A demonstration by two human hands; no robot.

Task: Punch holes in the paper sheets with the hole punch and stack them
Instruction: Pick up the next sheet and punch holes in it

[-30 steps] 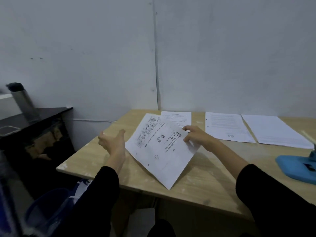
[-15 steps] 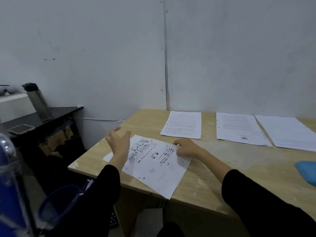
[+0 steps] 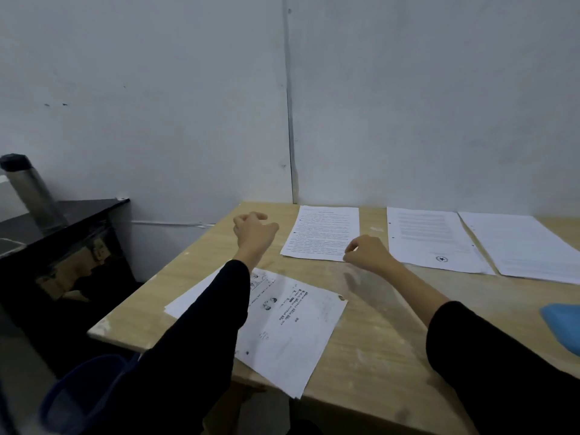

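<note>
A printed sheet with pictures (image 3: 298,328) lies askew on the wooden table (image 3: 392,328), its near corner overhanging the front edge, and my left sleeve crosses it. My left hand (image 3: 254,230) hovers above the table's far left, fingers loosely curled and holding nothing. A text sheet (image 3: 323,230) lies flat at the back. My right hand (image 3: 367,252) is at this sheet's near right corner, thumb and forefinger curved around it with a small gap between them. Only a piece of the blue hole punch (image 3: 561,324) shows at the right edge.
Two more white sheets (image 3: 433,240) (image 3: 518,246) lie side by side at the back right, near the wall. Left of the table stands a black cabinet (image 3: 78,215) with a metal flask (image 3: 28,189). A blue bin (image 3: 81,394) sits on the floor below the table's left corner.
My right hand laid the picture sheet flat, let go of it and moved back to the text sheet's corner. My left hand moved forward over the table.
</note>
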